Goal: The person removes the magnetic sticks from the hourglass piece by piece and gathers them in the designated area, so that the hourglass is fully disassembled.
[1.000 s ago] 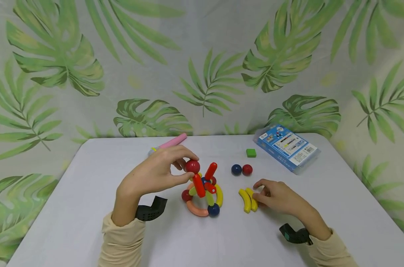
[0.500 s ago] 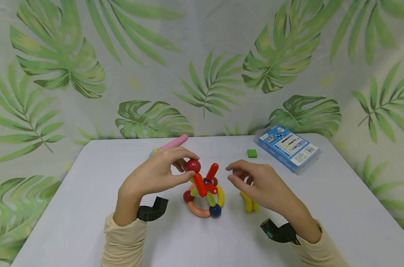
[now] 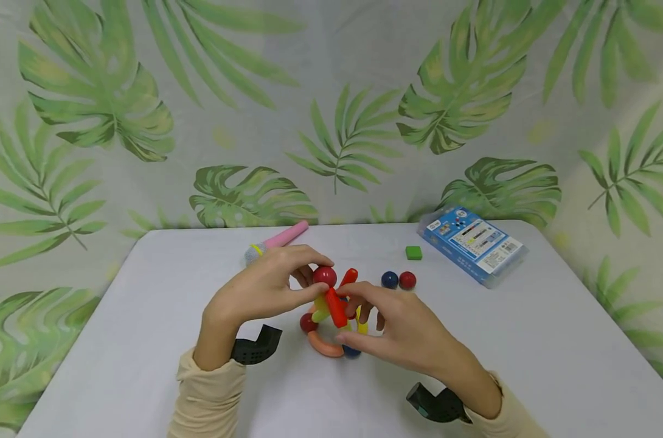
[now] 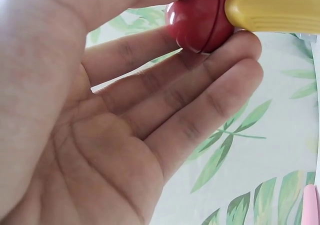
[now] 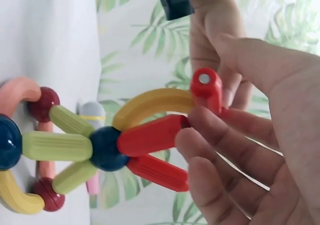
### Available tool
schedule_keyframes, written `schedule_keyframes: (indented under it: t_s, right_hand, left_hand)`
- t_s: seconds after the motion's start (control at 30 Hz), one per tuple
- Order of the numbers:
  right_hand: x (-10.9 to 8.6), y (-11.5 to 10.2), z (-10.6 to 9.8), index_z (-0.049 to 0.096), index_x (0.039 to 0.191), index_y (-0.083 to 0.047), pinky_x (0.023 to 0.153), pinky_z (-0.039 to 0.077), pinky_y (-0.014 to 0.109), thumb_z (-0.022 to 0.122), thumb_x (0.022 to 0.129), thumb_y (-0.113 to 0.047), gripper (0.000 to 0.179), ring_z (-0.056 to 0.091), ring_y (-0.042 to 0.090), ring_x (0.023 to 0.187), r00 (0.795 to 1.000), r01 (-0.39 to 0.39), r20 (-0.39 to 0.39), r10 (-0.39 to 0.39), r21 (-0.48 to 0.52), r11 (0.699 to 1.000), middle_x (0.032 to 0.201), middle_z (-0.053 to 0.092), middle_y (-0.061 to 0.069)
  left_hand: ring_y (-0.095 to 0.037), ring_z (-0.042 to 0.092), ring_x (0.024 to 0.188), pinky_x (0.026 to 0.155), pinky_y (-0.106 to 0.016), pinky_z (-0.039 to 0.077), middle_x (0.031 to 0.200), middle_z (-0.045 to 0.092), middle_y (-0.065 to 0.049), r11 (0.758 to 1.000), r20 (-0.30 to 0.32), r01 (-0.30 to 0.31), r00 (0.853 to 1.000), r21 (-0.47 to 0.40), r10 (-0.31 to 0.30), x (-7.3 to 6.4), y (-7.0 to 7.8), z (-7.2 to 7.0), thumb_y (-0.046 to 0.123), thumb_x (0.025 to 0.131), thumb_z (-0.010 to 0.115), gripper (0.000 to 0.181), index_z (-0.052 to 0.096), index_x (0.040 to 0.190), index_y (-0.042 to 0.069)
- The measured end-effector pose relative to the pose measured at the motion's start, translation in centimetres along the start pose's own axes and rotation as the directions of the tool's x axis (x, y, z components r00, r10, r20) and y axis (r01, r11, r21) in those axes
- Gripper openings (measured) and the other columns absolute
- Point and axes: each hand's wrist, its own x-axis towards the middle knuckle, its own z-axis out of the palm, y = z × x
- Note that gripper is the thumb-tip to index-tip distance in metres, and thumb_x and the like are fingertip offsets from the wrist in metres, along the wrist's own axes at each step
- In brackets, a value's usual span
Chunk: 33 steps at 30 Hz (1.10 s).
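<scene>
Between thumb and fingers, my left hand (image 3: 268, 286) pinches a red ball (image 3: 325, 277) at the top of a magnetic stick-and-ball structure. A yellow curved stick (image 5: 155, 101) joins that ball to a blue ball (image 5: 106, 148) at the structure's middle. From the held ball a red stick (image 3: 337, 309) slants down, its metal end facing the right wrist camera. My right hand (image 3: 399, 325) is at this stick, index finger by its side and thumb apart, fingers loosely bent. Light green sticks (image 5: 57, 146) lead down to a ring of curved sticks (image 3: 325, 346) and balls on the table.
Behind the right hand lie a loose blue ball (image 3: 389, 280) and a loose red ball (image 3: 407, 280). Farther back are a green block (image 3: 413, 253) and a blue-and-clear box (image 3: 474, 244). A pink toy microphone (image 3: 286, 233) lies behind the left hand.
My right hand has moved left from the two yellow curved sticks to the structure, now hiding those sticks. The left hand keeps its pinch on the red ball, shifted slightly right.
</scene>
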Motion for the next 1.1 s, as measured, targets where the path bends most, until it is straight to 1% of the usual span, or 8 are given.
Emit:
schedule_keyframes:
  t_s: [0.17,0.3,0.43,0.6,0.73,0.87,0.97,1.1]
  right_hand:
    - [0.1,0.1,0.8,0.064,0.131,-0.014,0.061,0.052,0.018,0.091,0.08,-0.031,0.06,0.061,0.001,0.079,0.999,0.008,-0.044,-0.009,-0.022,1.0,0.092,0.069,-0.011]
    - [0.1,0.1,1.1,0.064,0.131,-0.014,0.062,0.052,0.018,0.091,0.08,-0.028,0.06,0.061,0.002,0.081,0.998,0.009,-0.059,-0.011,-0.037,0.999,0.1,0.07,-0.007]
    - [0.1,0.2,1.2,0.067,0.127,-0.014,0.06,0.052,0.018,0.089,0.082,-0.024,0.051,0.061,0.003,0.081,0.995,0.02,-0.098,-0.024,-0.037,0.999,0.108,0.071,-0.005]
    - [0.0,0.6,0.6,0.071,0.118,-0.013,0.058,0.053,0.021,0.086,0.084,-0.014,0.037,0.06,0.004,0.079,0.98,0.059,-0.189,-0.063,-0.03,0.998,0.105,0.073,-0.003]
    - [-0.2,1.1,-0.2,0.074,0.116,-0.012,0.059,0.054,0.022,0.084,0.085,-0.008,0.032,0.059,0.006,0.077,0.965,0.068,-0.25,-0.081,-0.057,0.996,0.101,0.074,-0.002]
    - [-0.2,1.4,-0.9,0.076,0.115,-0.011,0.059,0.053,0.02,0.083,0.086,-0.009,0.03,0.06,0.006,0.076,0.96,0.064,-0.269,-0.083,-0.081,0.995,0.098,0.075,-0.002]
    - [-0.2,1.6,-1.2,0.076,0.115,-0.011,0.059,0.053,0.02,0.081,0.088,-0.008,0.028,0.061,0.006,0.076,0.958,0.073,-0.272,-0.093,-0.08,0.994,0.098,0.075,-0.002]
    - [-0.2,1.8,-1.5,0.076,0.115,-0.011,0.058,0.053,0.02,0.078,0.089,-0.007,0.027,0.06,0.006,0.076,0.958,0.077,-0.272,-0.094,-0.075,0.994,0.097,0.075,-0.002]
  left_hand:
    - [-0.004,0.071,0.089,0.079,-0.025,0.059,0.109,0.073,0.004,1.0,0.005,0.007,1.0,-0.008,-0.007,-0.1,0.0,0.1,0.014,0.096,0.074,0.023,0.073,0.118,0.008]
    - [-0.004,0.071,0.089,0.077,-0.025,0.059,0.109,0.073,0.004,1.0,0.006,0.011,1.0,-0.01,-0.011,-0.1,0.0,0.0,0.014,0.096,0.074,0.024,0.072,0.118,0.008]
    - [-0.004,0.071,0.087,0.076,-0.024,0.058,0.109,0.073,0.004,1.0,0.004,0.024,1.0,-0.003,-0.024,-0.1,0.0,-0.1,0.014,0.096,0.073,0.024,0.072,0.119,0.006]
    - [-0.005,0.071,0.087,0.074,-0.024,0.059,0.109,0.073,0.003,1.0,0.004,0.029,1.0,-0.008,-0.029,-0.1,-0.1,-0.1,0.014,0.096,0.073,0.024,0.072,0.118,0.006]
    - [-0.004,0.071,0.088,0.073,-0.026,0.059,0.112,0.073,0.003,0.999,0.012,0.035,0.999,-0.017,-0.035,-0.1,-0.1,-0.1,0.016,0.096,0.074,0.025,0.072,0.12,0.007]
    - [-0.004,0.07,0.089,0.076,-0.026,0.059,0.113,0.073,0.003,1.0,0.015,0.019,1.0,-0.013,-0.019,-0.1,0.1,0.0,0.016,0.096,0.074,0.026,0.072,0.12,0.007]
    - [-0.004,0.069,0.089,0.079,-0.026,0.059,0.112,0.073,0.003,1.0,0.017,0.0,1.0,-0.012,0.0,0.0,0.1,0.1,0.015,0.096,0.074,0.026,0.072,0.12,0.007]
    - [-0.004,0.069,0.09,0.083,-0.026,0.058,0.112,0.073,0.003,1.0,0.028,-0.006,1.0,-0.02,0.007,0.1,0.2,0.2,0.015,0.095,0.075,0.027,0.071,0.121,0.007]
